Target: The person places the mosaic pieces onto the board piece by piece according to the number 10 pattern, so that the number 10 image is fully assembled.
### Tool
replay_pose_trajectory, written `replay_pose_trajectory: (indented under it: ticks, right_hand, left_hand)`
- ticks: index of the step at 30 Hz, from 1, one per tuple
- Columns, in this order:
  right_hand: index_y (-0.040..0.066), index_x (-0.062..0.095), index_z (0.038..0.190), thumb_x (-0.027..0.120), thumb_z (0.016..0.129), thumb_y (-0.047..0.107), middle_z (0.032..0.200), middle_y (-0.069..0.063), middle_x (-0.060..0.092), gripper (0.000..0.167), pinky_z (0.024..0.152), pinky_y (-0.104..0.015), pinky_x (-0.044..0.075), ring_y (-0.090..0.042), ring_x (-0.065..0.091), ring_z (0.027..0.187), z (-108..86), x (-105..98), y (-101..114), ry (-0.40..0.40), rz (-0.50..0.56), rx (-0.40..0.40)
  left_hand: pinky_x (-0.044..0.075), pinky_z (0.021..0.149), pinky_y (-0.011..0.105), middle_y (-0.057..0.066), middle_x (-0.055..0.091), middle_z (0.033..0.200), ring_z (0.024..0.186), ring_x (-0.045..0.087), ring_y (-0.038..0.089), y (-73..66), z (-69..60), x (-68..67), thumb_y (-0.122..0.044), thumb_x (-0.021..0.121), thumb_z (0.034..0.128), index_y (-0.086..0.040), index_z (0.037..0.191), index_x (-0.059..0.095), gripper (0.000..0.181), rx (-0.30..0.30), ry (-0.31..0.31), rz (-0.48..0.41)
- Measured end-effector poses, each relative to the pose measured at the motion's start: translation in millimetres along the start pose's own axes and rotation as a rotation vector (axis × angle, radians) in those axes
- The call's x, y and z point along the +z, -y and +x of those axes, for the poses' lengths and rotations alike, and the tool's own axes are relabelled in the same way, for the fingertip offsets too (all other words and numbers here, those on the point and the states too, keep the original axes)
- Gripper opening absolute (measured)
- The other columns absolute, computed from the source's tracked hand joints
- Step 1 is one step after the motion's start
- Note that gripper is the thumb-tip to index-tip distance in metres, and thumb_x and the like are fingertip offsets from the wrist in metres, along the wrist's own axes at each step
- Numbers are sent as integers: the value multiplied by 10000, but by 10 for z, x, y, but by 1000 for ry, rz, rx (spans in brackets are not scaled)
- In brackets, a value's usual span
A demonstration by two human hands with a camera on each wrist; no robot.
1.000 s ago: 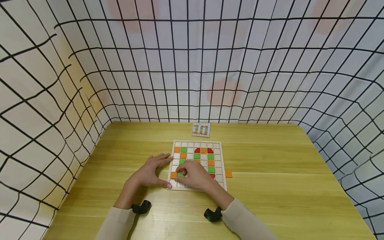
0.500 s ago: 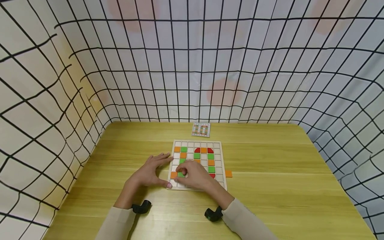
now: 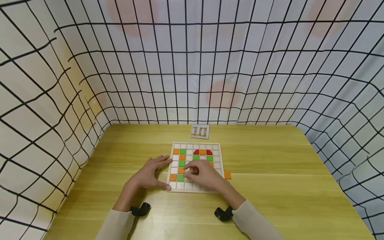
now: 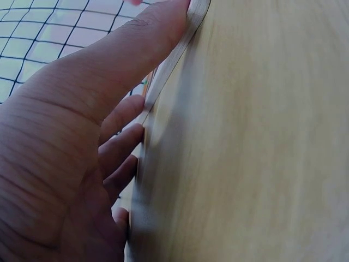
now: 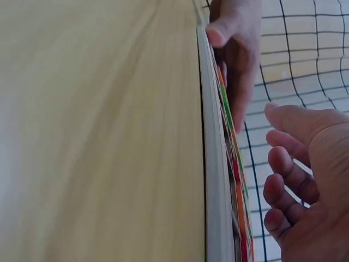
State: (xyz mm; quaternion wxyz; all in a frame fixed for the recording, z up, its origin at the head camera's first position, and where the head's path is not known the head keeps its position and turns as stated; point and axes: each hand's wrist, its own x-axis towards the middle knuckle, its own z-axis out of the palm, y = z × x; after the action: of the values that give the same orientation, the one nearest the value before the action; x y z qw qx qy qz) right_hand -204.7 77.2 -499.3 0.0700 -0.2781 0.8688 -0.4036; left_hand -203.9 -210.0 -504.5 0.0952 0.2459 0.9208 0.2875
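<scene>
A white square grid board (image 3: 189, 146) lies on the table, with orange, green and red pieces in its cells. My left hand (image 3: 148, 173) spreads along the board's left edge, thumb at the near corner. In the left wrist view its thumb (image 4: 131, 41) and fingertips touch that edge. My right hand (image 3: 207, 174) hovers over the middle of the board, fingers loosely bent. Nothing sits between its fingers in the right wrist view, where the hand (image 5: 322, 185) is raised off the board. Left of it lie a green tile (image 3: 180, 177) and an orange tile (image 3: 173, 177). It hides some central cells.
A loose orange tile (image 3: 228, 175) lies by the board's right edge. Behind the board is a small pattern card (image 3: 200, 131). Black netting (image 3: 186, 73) over pale sheeting surrounds the back and sides of the wooden table (image 3: 270, 173).
My right hand has left the green tile in the lower row and moved right, uncovering an orange tile above it. The left hand stays at the board's edge. The head view has tilted slightly.
</scene>
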Motion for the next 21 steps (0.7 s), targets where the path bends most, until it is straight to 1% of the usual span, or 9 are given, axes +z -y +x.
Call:
replay_pose_trajectory:
  ticks: [7,14,18,21]
  right_hand:
    - [127,779,1075,786,929,260,796,98,596,198,670,-216,500,-94,549,747,-143,-204,-178,-66,10,-37]
    - [135,769,1079,797,920,249,787,69,574,198,670,-220,464,-122,533,754,-299,-445,-388,-101,22,48]
    - [135,772,1087,803,915,258,800,70,581,213,658,-232,452,-150,539,769,-401,-583,-487,-134,1,57]
    - [142,771,1102,808,911,274,816,69,584,235,669,-240,444,-163,540,800,-477,-682,-552,-144,-19,74]
  left_hand:
    - [64,1283,649,29,325,1690,1585,232,347,-1,-2,15,-664,908,621,-236,1575,452,1140,-15,-4,-2]
    - [62,1289,635,26,313,1695,1587,226,344,-6,-7,32,-653,910,625,-239,1581,441,1142,-26,0,0]
    - [65,1288,636,25,316,1694,1586,228,345,-5,-8,29,-647,914,624,-237,1579,444,1141,-26,-3,6]
    - [68,1288,637,28,318,1693,1586,228,346,-1,-3,26,-647,912,627,-235,1580,443,1139,-25,-2,12]
